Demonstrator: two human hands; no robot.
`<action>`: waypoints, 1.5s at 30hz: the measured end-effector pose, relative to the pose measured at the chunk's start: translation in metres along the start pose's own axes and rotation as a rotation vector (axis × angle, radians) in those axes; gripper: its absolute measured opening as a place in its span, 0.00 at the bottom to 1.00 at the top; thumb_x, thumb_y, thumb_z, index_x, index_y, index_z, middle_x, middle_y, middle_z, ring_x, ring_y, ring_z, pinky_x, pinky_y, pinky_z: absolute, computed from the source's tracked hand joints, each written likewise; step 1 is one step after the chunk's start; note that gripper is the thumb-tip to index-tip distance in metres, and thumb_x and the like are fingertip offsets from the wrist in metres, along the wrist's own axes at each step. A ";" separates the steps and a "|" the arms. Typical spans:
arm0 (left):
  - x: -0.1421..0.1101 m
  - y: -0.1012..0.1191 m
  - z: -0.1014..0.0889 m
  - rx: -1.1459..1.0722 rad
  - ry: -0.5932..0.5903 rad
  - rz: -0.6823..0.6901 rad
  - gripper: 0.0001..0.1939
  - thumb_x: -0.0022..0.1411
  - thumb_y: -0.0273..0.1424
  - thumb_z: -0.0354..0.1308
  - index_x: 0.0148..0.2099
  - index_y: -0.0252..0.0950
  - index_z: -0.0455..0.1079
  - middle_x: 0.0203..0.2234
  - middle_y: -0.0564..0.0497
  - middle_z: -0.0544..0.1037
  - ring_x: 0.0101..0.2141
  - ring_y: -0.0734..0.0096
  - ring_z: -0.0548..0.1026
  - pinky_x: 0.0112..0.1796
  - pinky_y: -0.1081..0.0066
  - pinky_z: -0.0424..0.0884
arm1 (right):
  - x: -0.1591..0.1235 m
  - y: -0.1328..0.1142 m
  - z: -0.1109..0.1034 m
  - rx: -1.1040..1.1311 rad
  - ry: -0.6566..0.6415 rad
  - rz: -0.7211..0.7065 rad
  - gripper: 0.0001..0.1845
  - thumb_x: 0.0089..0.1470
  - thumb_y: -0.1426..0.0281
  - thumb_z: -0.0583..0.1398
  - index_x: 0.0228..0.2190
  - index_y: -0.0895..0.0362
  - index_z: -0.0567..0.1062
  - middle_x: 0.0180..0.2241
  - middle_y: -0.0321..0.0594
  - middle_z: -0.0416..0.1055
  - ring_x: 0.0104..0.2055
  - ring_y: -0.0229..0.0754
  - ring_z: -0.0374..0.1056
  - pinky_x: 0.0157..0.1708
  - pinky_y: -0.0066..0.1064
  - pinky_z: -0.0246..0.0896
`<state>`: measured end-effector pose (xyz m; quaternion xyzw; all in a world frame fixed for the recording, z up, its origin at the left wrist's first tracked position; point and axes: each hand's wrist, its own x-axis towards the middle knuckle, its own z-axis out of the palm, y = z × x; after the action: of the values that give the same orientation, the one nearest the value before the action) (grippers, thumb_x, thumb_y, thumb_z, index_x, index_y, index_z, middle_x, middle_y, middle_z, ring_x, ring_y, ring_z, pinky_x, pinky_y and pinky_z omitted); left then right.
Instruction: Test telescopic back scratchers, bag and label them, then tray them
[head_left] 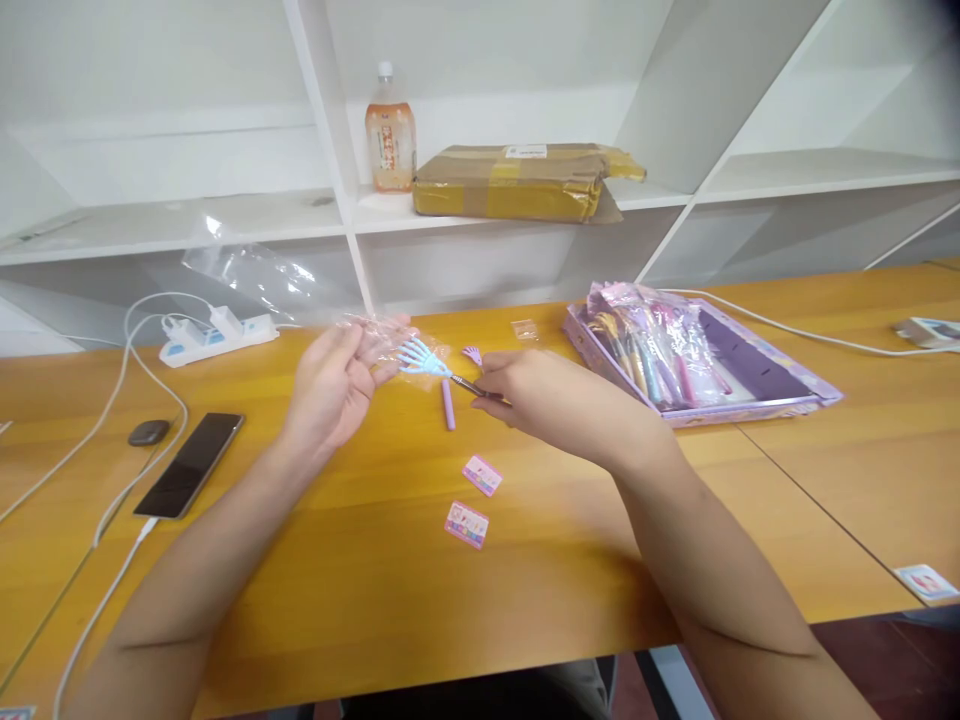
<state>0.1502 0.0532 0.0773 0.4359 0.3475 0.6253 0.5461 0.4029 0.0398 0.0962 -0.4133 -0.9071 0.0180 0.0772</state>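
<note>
A clear plastic bag [285, 285] is pinched in my left hand [330, 385], spreading up and to the left. My right hand [551, 395] is closed around the dark metal shaft of a back scratcher with a light blue, hand-shaped head [424, 357]. That blue head touches or lies just inside the edge of the plastic by my left fingers; I cannot tell which. On the table below lies a purple rod [448, 404], apparently a handle. A small purple claw-shaped head [472, 354] shows beside my right fingers, its lower part hidden behind them.
Two small printed cards [482, 475] lie on the table [375, 600]. To the right, a purple box [750, 405] holds several wrapped scratchers. At left are a phone [191, 467], cables and a power strip [217, 340]. A carton [517, 185] and bottle [391, 135] stand on the shelf.
</note>
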 end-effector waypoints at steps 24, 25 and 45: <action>-0.009 -0.019 0.007 -0.013 -0.128 -0.067 0.13 0.68 0.36 0.70 0.48 0.33 0.76 0.49 0.39 0.86 0.50 0.54 0.86 0.52 0.57 0.84 | 0.008 -0.013 0.004 0.045 0.051 0.038 0.16 0.72 0.67 0.58 0.32 0.59 0.77 0.37 0.42 0.73 0.30 0.37 0.61 0.32 0.34 0.47; -0.006 -0.018 0.004 -0.013 -0.103 -0.035 0.13 0.68 0.36 0.70 0.47 0.33 0.76 0.49 0.40 0.86 0.50 0.54 0.86 0.51 0.58 0.84 | 0.008 -0.010 0.004 0.091 0.073 0.030 0.16 0.72 0.65 0.59 0.32 0.58 0.76 0.36 0.42 0.73 0.30 0.37 0.62 0.32 0.33 0.48; -0.011 -0.031 0.007 -0.050 -0.221 -0.152 0.15 0.66 0.40 0.72 0.44 0.32 0.80 0.47 0.39 0.87 0.44 0.57 0.86 0.47 0.59 0.86 | 0.009 0.007 -0.005 0.340 0.011 -0.056 0.29 0.75 0.51 0.54 0.30 0.55 0.81 0.25 0.37 0.74 0.25 0.36 0.63 0.32 0.33 0.50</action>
<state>0.1682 0.0469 0.0499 0.4609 0.3014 0.5387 0.6376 0.4034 0.0508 0.1015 -0.3689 -0.9017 0.1668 0.1515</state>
